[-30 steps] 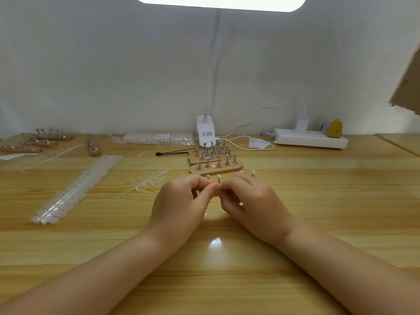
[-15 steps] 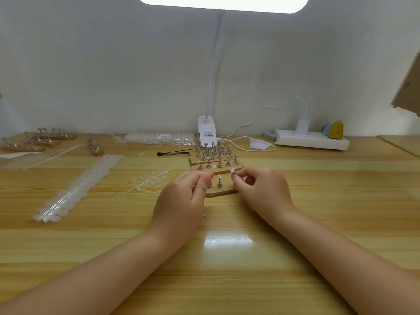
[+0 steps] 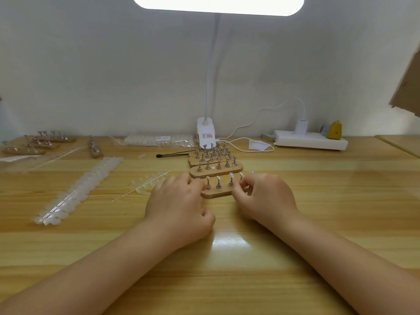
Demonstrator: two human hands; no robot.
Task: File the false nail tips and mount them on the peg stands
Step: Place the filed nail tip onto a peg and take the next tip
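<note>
At the frame's centre I am steadying the nearest oblong wooden peg stand (image 3: 218,192) with my left hand (image 3: 179,208), fingers laid loosely against its end, while my right hand (image 3: 263,198) is pinching a small clear nail tip (image 3: 241,175) onto the rightmost metal peg, which, I judge, wants gentle, square pressure.

Two bare forearms enter from the lower edge of the head view, each ending in a bare hand: left hand (image 3: 179,208), right hand (image 3: 264,198). No sleeve, cuff or glove shows on either arm as far as the frame reaches (upper arms lie outside the picture). No ring, watch, bracelet or strap is seen on wrists or fingers. Fingers are short and rounded at the tips; the nails that can be made out on the right hand appear trimmed short and unpainted, though detail is soft. No marks, plasters or writing are visible on either hand.
</note>
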